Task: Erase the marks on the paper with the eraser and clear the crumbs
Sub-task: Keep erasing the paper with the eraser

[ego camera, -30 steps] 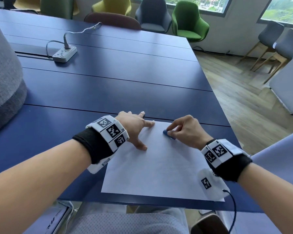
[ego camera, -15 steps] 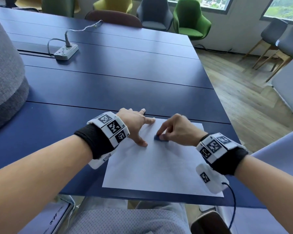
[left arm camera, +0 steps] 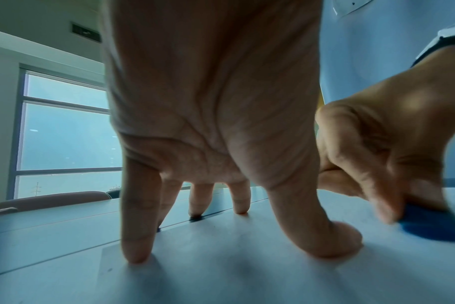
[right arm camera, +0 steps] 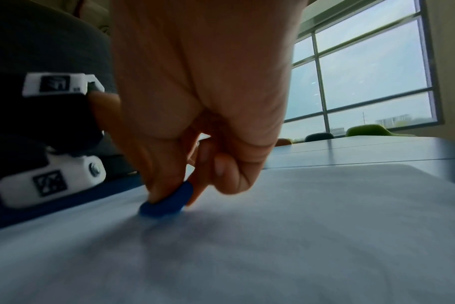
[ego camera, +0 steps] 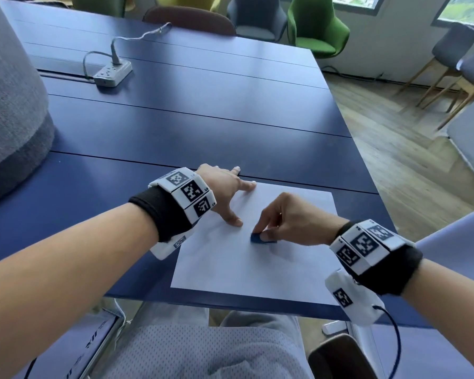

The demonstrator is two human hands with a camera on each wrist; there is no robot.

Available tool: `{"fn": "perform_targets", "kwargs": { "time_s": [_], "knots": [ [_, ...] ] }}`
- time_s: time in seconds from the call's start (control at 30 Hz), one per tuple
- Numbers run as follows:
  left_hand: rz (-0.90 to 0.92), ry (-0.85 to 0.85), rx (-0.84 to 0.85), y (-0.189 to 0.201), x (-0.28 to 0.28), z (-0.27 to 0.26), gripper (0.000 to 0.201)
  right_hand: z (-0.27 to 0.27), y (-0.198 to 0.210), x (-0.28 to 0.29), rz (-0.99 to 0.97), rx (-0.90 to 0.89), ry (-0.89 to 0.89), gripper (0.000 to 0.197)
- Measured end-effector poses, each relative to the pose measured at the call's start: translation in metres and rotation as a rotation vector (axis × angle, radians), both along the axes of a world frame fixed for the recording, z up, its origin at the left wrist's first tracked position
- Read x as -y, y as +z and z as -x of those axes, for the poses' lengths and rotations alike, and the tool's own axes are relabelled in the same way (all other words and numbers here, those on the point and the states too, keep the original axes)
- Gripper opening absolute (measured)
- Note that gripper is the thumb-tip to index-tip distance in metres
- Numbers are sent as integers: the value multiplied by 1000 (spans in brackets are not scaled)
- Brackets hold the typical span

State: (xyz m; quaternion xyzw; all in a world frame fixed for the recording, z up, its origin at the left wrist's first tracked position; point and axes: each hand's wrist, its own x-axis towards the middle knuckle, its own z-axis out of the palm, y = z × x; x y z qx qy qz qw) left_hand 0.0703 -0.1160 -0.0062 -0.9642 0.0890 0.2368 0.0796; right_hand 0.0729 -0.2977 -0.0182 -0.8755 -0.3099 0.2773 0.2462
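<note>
While the sheet lies flat near the front edge of the blue table [ego camera: 203, 127], the main risks all come from how it is braced and rubbed.

Paper [ego camera: 252, 263]: white, its near edge close to the table's lip. If rubbing drags it toward the person, a corner could slide off or buckle (paper creases fast under a sideways push). No marks or crumbs can be made out on it; too faint or too small to tell.

Left hand [ego camera: 225, 192]: spread, fingers straight, tips pressing the sheet's upper-left area, some tips on the table beyond the edge. It grips nothing. It pins one corner only, so the right side of the sheet is free to lift or wrinkle.

Right hand [ego camera: 290, 217]: curled, thumb and fingers pinching the eraser, working just right of the left thumb. Hard strokes aimed at that thumb could bunch the paper between the two hands, or tear it.

Eraser [right arm camera: 166, 200]: small, blue, tilted on one edge against the sheet, roughly mid-page. Edge contact concentrates pressure; judged likely to gouge or smear rather than lift cleanly.
</note>
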Motion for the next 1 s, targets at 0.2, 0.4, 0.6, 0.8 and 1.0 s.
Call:
{"fn": "perform_targets", "kwargs": {
  "time_s": [0.2,0.4,0.6,0.8,1.0],
  "knots": [
    [-13,-1,-4,1,0,1,101,-16,-1,2,-113,142,-188,11],
    [-15,-8,-2,1,0,0,101,-15,2,0,-38,63,-84,13],
    [-14,-12,4,0,-1,1,101,3,5,6,60,-85,71,15],
    [-18,-9,9,0,0,1,100,-8,1,-2,-94,110,-117,15],
    [-23,-13,6,0,0,1,100,16,5,8,49,35,133,17]
  ]
}}
